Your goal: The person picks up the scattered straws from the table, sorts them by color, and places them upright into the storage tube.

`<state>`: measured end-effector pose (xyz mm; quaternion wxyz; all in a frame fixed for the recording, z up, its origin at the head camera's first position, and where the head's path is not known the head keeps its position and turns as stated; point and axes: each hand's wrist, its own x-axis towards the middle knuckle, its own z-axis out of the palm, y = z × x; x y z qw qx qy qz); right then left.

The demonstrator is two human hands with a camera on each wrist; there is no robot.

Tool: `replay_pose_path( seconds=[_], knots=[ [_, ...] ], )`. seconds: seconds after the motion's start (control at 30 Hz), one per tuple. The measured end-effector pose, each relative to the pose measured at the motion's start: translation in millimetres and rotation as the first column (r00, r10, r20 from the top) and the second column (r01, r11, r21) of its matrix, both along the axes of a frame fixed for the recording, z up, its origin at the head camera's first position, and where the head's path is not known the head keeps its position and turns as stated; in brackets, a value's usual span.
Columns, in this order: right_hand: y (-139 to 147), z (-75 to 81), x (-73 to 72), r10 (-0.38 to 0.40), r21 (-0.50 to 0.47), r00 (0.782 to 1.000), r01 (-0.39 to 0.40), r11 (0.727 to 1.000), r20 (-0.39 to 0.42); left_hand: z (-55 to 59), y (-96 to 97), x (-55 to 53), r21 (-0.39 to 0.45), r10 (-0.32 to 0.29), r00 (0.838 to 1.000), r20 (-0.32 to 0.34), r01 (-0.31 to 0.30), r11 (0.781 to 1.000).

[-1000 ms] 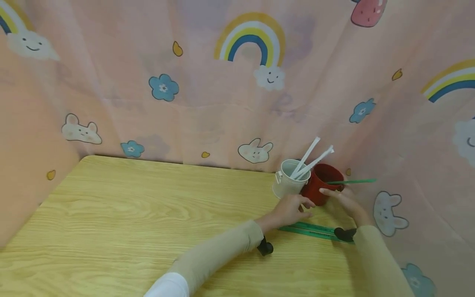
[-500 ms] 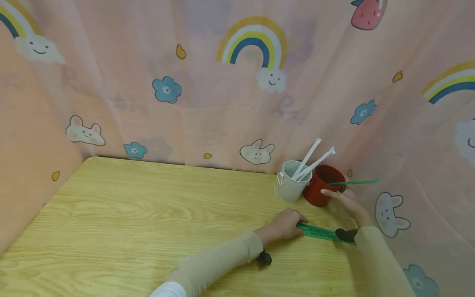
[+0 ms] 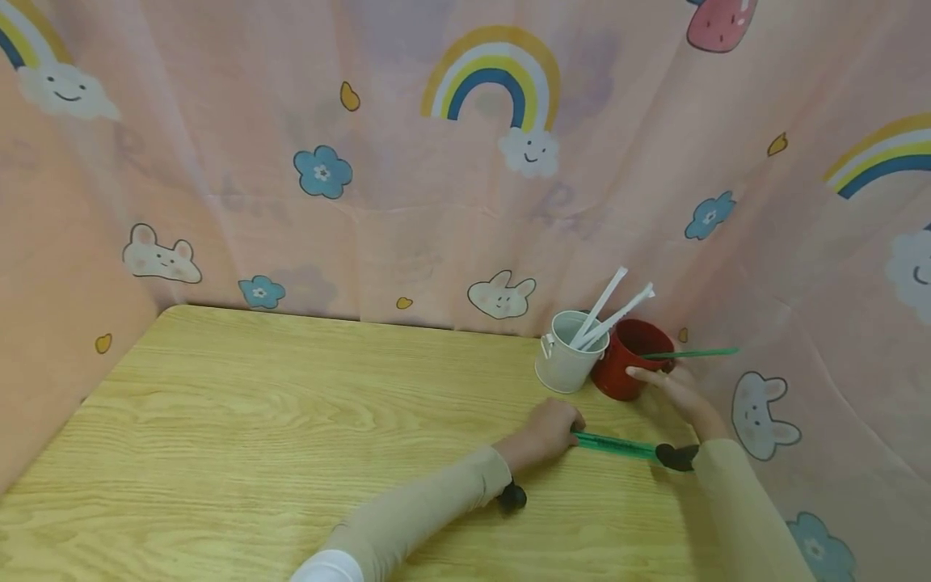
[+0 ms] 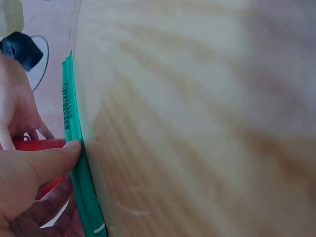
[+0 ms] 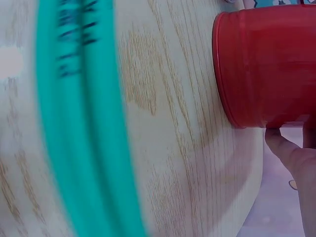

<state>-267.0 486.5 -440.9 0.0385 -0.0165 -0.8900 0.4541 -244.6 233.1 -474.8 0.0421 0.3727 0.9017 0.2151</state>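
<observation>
Head view puts the green strips [image 3: 614, 445] at the tabletop's [image 3: 291, 436] right, nearer the person than the red bucket [image 3: 617, 378], long axis running rightward from the left hand [image 3: 544, 432] pinching them, while the right hand [image 3: 682, 396] grips the bucket.

White pail [image 3: 560, 369] stands upright near back edge of wood-grain table [image 3: 291, 420]; two white sticks [image 3: 600, 308] lean inside, tops protruding. Pink cloth [image 3: 247, 105] behind, printed: rainbows [image 3: 490, 55], smiling clouds [image 3: 529, 152], blue flowers [image 3: 323, 172], animal heads [image 3: 502, 297], strawberry [image 3: 720, 27] upper right.
</observation>
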Motion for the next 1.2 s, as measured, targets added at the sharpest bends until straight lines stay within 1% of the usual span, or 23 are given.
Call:
replay_pose_path(
  seconds=[0.13, 0.2, 0.33, 0.5, 0.7, 0.83, 0.93, 1.1, 1.2],
  knots=[
    [-0.8, 0.5, 0.2, 0.011, -0.007, 1.000, -0.011, 1.000, -0.009, -0.7, -1.0, -6.3, -0.031, 0.089, 0.996, 0.000, -0.089, 0.996],
    [-0.8, 0.3, 0.4, 0.015, -0.015, 1.000, -0.015, 1.000, -0.006, -1.4, -1.4, -9.1, -0.045, 0.119, 0.993, 0.004, -0.119, 0.992],
    [-0.7, 0.1, 0.4, 0.020, -0.018, 1.000, -0.021, 1.000, -0.007, -0.4, -1.5, -12.8, -0.057, 0.144, 0.988, 0.060, -0.140, 0.988],
    [-0.7, 0.4, 1.2, 0.019, -0.006, 1.000, -0.019, 1.000, -0.008, 3.3, -1.4, -13.7, -0.058, 0.167, 0.977, 0.136, -0.160, 0.985],
    [0.4, 1.1, 1.8, 0.029, -0.007, 0.999, -0.029, 1.000, 0.015, 7.2, -4.5, -12.9, -0.046, 0.170, 0.975, 0.142, -0.165, 0.985],
    [0.7, 0.3, 1.3, 0.028, -0.007, 0.999, -0.028, 1.000, 0.021, 6.6, -6.0, -14.1, -0.029, 0.163, 0.976, 0.144, -0.161, 0.987],
    [1.3, -1.1, -0.3, 0.031, -0.003, 0.999, -0.031, 1.000, 0.011, 6.2, -6.6, -15.8, -0.023, 0.157, 0.977, 0.145, -0.155, 0.988],
    [2.3, -2.0, -1.1, 0.032, -0.009, 0.999, -0.031, 0.999, 0.014, 7.8, -8.3, -17.0, -0.020, 0.143, 0.981, 0.131, -0.141, 0.990],
    [2.6, -2.0, -1.5, 0.029, -0.007, 1.000, -0.028, 1.000, 0.012, 10.2, -10.2, -17.3, -0.026, 0.139, 0.984, 0.109, -0.137, 0.990]
  ],
)
